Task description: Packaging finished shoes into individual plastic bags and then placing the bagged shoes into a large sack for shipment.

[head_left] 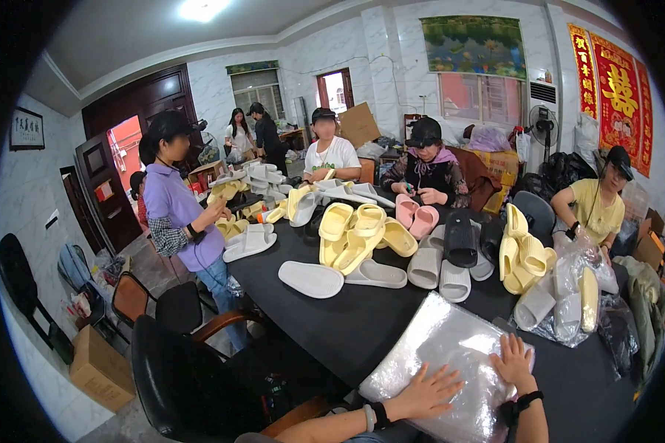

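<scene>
A stack of clear plastic bags [440,336] lies flat at the near edge of the black table, shiny under the light. My left hand [430,391] rests on it palm down with fingers spread. To its right, my right hand [511,359] also presses flat on the plastic, fingers apart. Neither hand grips anything. Just beyond the stack sit grey slippers [377,274], one of them turned sole up [311,279]. Past my right hand, more grey slippers [536,303] and a yellow slipper [589,299] lie on crumpled plastic.
Yellow slippers [362,240], pink slippers [416,215] and a black slipper [461,240] are heaped along the table [273,299]. Several people stand or sit around it. A black armchair [177,376] stands close on my left; a cardboard box [102,369] is on the floor.
</scene>
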